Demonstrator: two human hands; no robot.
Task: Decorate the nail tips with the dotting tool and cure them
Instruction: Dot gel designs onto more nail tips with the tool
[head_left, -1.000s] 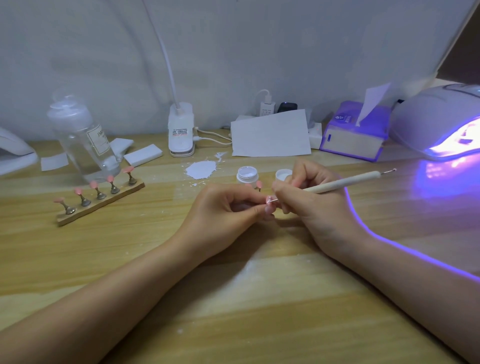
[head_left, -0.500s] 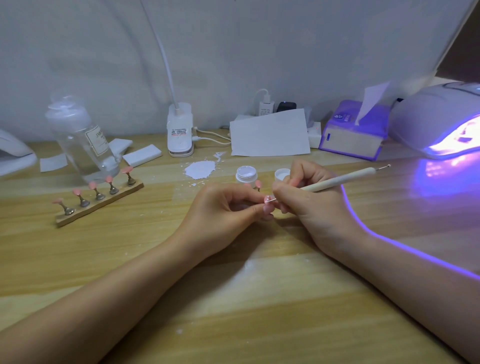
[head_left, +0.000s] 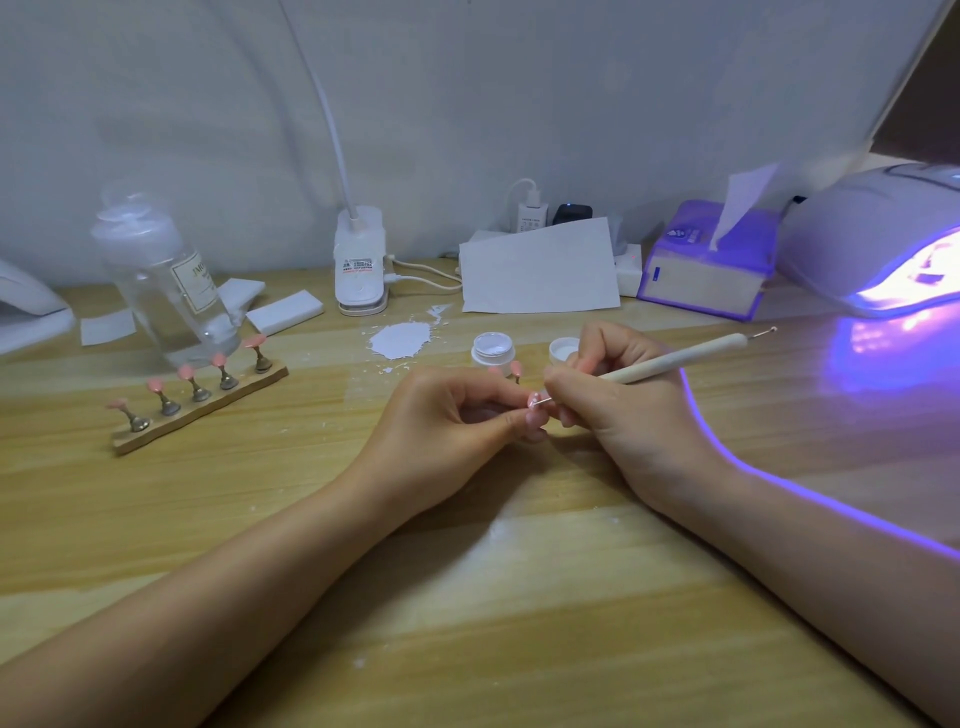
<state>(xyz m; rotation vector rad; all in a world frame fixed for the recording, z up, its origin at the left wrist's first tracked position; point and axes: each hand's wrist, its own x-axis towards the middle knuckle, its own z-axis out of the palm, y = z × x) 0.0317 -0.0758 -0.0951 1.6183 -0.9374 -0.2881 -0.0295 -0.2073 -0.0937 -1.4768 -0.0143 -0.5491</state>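
My left hand (head_left: 441, 421) pinches a small pink nail tip (head_left: 533, 400) at the middle of the table. My right hand (head_left: 618, 415) grips a cream dotting tool (head_left: 675, 359) like a pen, its metal point touching that nail tip. Another pink nail tip on a stand (head_left: 515, 370) rises just behind my fingers. A wooden holder (head_left: 202, 410) at the left carries several pink nail tips on metal stands. An open white gel pot (head_left: 492, 352) and its lid (head_left: 563, 349) sit behind my hands. The curing lamp (head_left: 883, 244) glows violet at the far right.
A clear bottle (head_left: 166, 280) stands behind the wooden holder. A white clip lamp base (head_left: 361, 260), a sheet of paper (head_left: 540, 267) and a purple tissue box (head_left: 706, 260) line the back. A white smear (head_left: 400, 339) marks the wooden table (head_left: 467, 597).
The dotting tool's rear end has dipped slightly as my right hand makes small movements at the nail tip. My left hand holds still.
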